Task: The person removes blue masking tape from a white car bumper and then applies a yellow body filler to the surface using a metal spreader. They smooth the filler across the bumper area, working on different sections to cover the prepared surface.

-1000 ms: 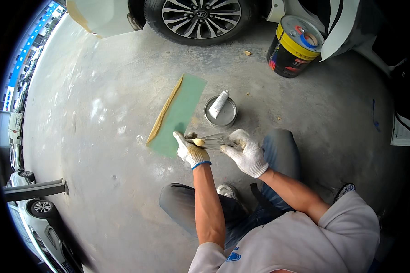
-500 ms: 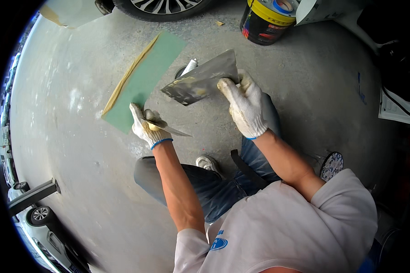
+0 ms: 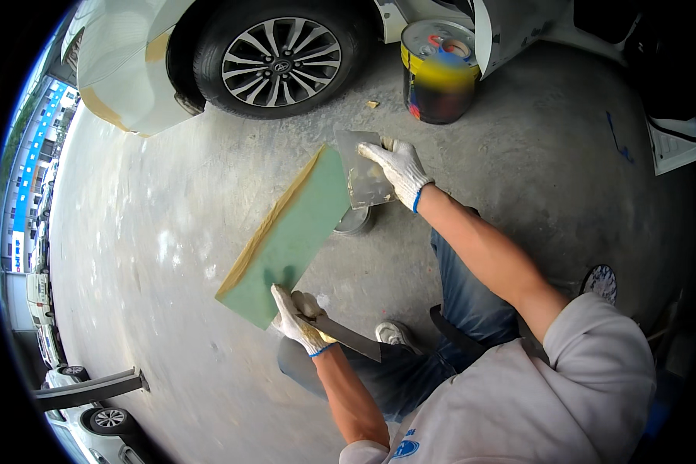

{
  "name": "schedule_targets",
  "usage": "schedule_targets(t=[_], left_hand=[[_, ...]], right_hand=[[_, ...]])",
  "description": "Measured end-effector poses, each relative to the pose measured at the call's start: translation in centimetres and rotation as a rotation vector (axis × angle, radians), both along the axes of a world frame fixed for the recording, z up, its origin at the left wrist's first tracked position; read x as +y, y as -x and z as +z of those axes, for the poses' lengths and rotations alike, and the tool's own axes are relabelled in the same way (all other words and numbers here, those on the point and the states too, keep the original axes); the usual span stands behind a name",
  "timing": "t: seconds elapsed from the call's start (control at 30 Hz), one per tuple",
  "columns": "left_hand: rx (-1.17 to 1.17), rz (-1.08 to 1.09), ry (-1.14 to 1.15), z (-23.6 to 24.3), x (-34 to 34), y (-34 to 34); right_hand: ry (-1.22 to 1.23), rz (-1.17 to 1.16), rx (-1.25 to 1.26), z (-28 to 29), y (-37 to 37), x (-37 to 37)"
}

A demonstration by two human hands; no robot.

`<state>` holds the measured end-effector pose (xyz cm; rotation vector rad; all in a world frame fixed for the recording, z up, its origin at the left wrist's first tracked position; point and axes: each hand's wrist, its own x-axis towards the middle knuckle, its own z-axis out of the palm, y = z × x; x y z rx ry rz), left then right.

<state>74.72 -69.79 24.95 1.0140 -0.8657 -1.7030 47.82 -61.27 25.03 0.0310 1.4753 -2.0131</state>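
Observation:
My gloved left hand (image 3: pixel 300 317) grips the lower end of a translucent green sheet (image 3: pixel 286 232), which has a crumpled tan strip along one edge, and also a metal scraper (image 3: pixel 348 340) angled down to the right. Higher up, my gloved right hand (image 3: pixel 398 166) is closed on a wide, putty-smeared grey scraper blade (image 3: pixel 363 182) beside the sheet's upper end. A round tin (image 3: pixel 354 224) on the floor is mostly hidden behind that blade; I cannot see the tube's place on it.
A white car's wheel (image 3: pixel 282 66) and bumper (image 3: pixel 124 85) are at the top. A large paint bucket (image 3: pixel 421 100) stands beside the wheel, near a loose white panel (image 3: pixel 503 31). A metal post (image 3: pixel 93 390) and parked car (image 3: pixel 112 433) are at lower left; my knees frame a shoe below.
My right hand has drawn its blade away from my left hand, then raised and turned it over the tin. My left hand still holds the sheet and scraper. The view has shifted.

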Motion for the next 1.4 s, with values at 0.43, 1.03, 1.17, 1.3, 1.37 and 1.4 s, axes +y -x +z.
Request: schedule_targets(t=[0.43,1.03,1.17,1.3,1.37,1.4], left_hand=[[0.023,-0.094,0.047,0.2,0.1,-0.6],[-0.337,-0.374,0.193,2.0,2.2,2.6],[-0.398,-0.524,0.229,1.4,2.1,1.8],[-0.493,-0.744,0.335,2.3,1.6,1.7],[-0.494,-0.762,0.399,1.6,2.3,2.2],[-0.493,-0.773,0.430,1.3,2.6,2.6]], right_hand=[[-0.134,0.123,0.053,-5.6,-2.5,-1.9],[-0.096,0.175,0.345,-2.9,-8.7,-2.7],[-0.272,0.194,0.593,-1.1,-8.5,-2.6],[-0.197,0.163,0.478,1.0,-8.3,-2.6],[-0.257,0.164,0.480,0.5,-7.8,-3.2],[-0.182,0.179,0.445,0.4,-7.3,-3.5]])
